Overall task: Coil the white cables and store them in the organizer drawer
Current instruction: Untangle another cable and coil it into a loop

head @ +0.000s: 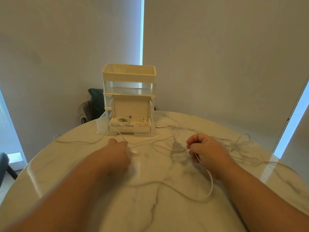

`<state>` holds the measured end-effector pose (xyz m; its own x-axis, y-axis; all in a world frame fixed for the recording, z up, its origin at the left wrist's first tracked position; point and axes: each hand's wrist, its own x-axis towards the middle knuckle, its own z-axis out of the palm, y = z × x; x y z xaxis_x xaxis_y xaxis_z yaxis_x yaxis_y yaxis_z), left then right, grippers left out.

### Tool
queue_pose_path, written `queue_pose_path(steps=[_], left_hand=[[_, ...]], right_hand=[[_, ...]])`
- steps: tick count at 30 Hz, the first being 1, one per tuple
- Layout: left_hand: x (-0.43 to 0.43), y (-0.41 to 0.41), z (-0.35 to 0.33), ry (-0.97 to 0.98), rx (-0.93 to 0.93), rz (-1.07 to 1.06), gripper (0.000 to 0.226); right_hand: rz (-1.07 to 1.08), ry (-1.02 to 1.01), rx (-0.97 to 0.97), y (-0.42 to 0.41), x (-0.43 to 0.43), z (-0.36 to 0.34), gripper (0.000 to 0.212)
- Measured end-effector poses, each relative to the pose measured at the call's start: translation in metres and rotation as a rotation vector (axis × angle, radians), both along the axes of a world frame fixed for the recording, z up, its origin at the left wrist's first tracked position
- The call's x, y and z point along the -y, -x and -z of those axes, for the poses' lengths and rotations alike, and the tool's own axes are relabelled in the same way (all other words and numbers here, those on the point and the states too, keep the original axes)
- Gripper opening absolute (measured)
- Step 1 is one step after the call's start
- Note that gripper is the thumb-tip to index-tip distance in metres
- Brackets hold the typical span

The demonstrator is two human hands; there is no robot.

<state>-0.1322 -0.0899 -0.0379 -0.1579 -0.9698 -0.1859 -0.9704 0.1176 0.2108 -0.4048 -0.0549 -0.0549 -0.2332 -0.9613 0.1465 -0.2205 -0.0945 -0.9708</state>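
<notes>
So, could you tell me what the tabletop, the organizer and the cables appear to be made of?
Tabletop: polished marble or marble-look stone; grey veins, window glare.
Organizer: clear glossy plastic, likely acrylic; see-through walls. Its top tray looks like opaque cream plastic.
Cables: thin, white, flexible, probably plastic-sheathed; they lie in loose curves.

I see a round, grey-veined marble surface. Beyond the left hand a cream-and-clear organizer stands on it. Thin white cables trail loose to either side of the hands, and one white cable loops just nearer than the right hand.
</notes>
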Motion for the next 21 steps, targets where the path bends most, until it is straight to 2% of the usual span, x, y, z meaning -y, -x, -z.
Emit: queue_pose_path(steps=[2,7,14,18,21], left_hand=[[0.005,0.001,0.000,0.030,-0.059,0.014,0.047],[0.006,0.004,-0.001,0.039,-0.152,0.028,0.042],[0.004,0.008,0.005,0.071,-0.300,0.018,0.021],[0.000,0.013,0.002,0.091,-0.312,0.037,0.003],[-0.004,0.018,-0.004,0.097,-0.424,0.064,0.003]], right_hand=[[-0.040,-0.073,-0.096,-0.001,-0.003,0.000,0.026],[-0.089,-0.171,-0.300,-0.004,-0.008,-0.003,0.017],[-0.060,-0.078,-0.404,-0.013,-0.016,-0.009,0.006],[-0.046,-0.048,-0.714,-0.020,-0.016,-0.011,0.015],[-0.115,-0.015,-0.821,-0.029,-0.011,-0.007,0.029]])
